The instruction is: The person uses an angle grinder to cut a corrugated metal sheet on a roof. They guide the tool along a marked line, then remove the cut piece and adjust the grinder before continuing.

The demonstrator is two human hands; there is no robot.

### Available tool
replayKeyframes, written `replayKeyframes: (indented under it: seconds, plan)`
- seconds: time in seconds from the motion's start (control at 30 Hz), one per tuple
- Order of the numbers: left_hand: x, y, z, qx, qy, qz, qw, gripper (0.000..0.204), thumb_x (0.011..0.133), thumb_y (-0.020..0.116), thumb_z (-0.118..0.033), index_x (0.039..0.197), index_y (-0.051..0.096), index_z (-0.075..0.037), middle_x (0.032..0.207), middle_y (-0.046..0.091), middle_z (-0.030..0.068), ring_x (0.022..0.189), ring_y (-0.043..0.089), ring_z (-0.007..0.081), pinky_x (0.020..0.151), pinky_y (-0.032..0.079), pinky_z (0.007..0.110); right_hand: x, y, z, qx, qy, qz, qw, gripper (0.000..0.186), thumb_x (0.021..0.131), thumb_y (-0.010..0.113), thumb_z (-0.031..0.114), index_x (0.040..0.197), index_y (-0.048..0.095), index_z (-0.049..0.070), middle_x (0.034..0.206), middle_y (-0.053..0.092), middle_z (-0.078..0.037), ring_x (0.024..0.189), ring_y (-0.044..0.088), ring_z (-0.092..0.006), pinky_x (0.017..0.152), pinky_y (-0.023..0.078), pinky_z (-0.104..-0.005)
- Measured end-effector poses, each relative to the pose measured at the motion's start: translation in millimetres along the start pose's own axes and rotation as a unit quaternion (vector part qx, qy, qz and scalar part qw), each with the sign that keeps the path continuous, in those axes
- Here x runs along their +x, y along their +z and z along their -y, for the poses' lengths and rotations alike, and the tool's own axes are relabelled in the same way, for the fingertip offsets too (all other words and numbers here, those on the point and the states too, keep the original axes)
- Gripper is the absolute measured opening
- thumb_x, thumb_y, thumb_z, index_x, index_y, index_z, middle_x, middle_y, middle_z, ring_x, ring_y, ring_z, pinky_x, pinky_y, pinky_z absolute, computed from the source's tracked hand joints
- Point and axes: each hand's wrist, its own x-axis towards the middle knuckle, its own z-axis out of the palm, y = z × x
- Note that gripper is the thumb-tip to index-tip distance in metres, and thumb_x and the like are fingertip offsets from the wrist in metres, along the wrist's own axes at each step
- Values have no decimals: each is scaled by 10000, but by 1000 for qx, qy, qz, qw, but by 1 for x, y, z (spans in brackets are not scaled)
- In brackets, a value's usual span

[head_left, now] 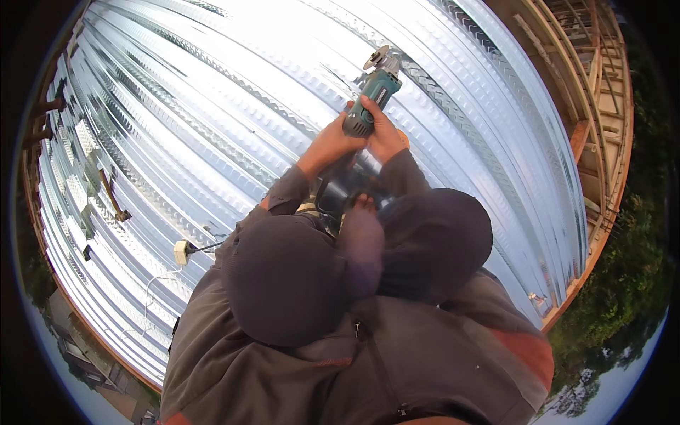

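A green angle grinder [375, 99] is held in front of me over the ribbed metal decking, its disc end [377, 57] pointing away from me. My left hand [331, 145] grips the rear of its body from the left. On the other side, my right hand [383, 131] closes around the same body, the thumb lying along it. The disc is close above the shiny decking [283, 92]; whether it touches cannot be made out. Between my knees is a dark glossy thing [347, 185] of unclear kind, with a bare foot [363, 227] behind it.
A hammer-like tool [112, 195] and metal scraps [91, 170] lie on the decking at left. Nearer, a pale power socket [182, 252] joins a dark cord and a white cable [147, 301]. Wooden framing [602, 134] borders the right edge, with trees [644, 234] beyond.
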Motion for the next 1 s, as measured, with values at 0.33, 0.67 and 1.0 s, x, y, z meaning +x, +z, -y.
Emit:
replayKeyframes:
  seconds: [0.33,0.67,1.0]
  plan:
    - [-29,9,7,329,4,-162,930,510,785,767,-294,1044,497,53,828,690,253,787,695,424,705,553,502,19,7,-22,-4,4,-74,997,377,937,698,314,1144,553,34,976,651,-96,942,668,-233,871,554,-396]
    - [-26,4,16,312,-21,-138,940,492,791,768,-322,1010,559,65,840,703,252,816,703,419,729,568,482,27,1,-36,-46,-1,-125,991,376,930,701,337,1048,607,-7,922,674,-104,865,675,-218,834,548,-360]
    - [-21,-1,14,309,-19,-129,942,448,776,748,-300,984,599,68,864,696,277,853,696,435,757,560,500,33,1,-39,-37,9,-110,993,331,896,736,338,1019,611,57,867,631,-49,763,630,-166,711,534,-337]
